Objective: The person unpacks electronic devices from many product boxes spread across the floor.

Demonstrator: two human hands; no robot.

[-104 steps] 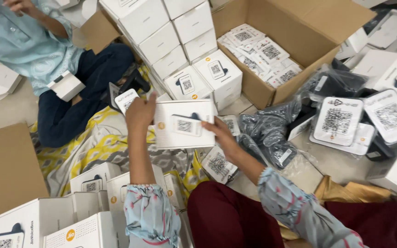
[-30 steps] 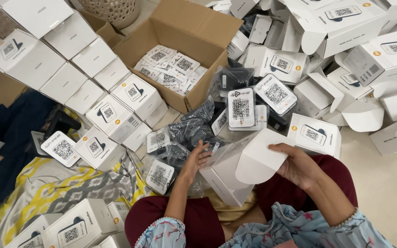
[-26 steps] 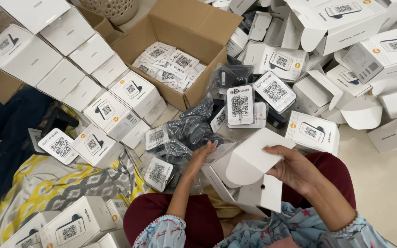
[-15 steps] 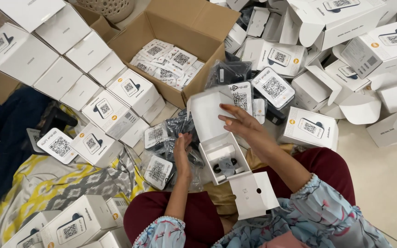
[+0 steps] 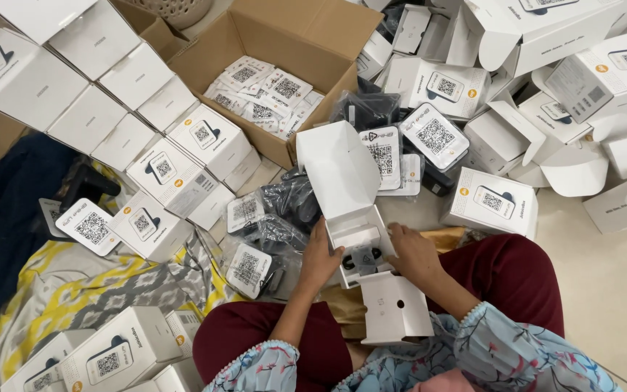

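An open white box [image 5: 342, 170] rests on my lap, its lid flap standing up and another flap [image 5: 393, 308] hanging toward me. Inside lie a white insert and a small dark part [image 5: 361, 258]. My left hand [image 5: 319, 261] grips the box's left side. At the box's right edge, my right hand [image 5: 414, 254] has its fingers on the rim. Around the box lie dark devices in plastic bags [image 5: 288, 210] and white cards with square code prints [image 5: 435, 136].
A brown carton [image 5: 328, 29] full of code cards stands ahead. Stacks of closed white boxes [image 5: 88, 116] fill the left, open and empty ones [image 5: 589, 72] pile up at the right. A yellow and grey cloth [image 5: 74, 283] covers the floor at left.
The box has been opened, its lid flap raised upright. My right hand came down from the lid to the box's right rim, and my left hand moved from the bags onto its left side.
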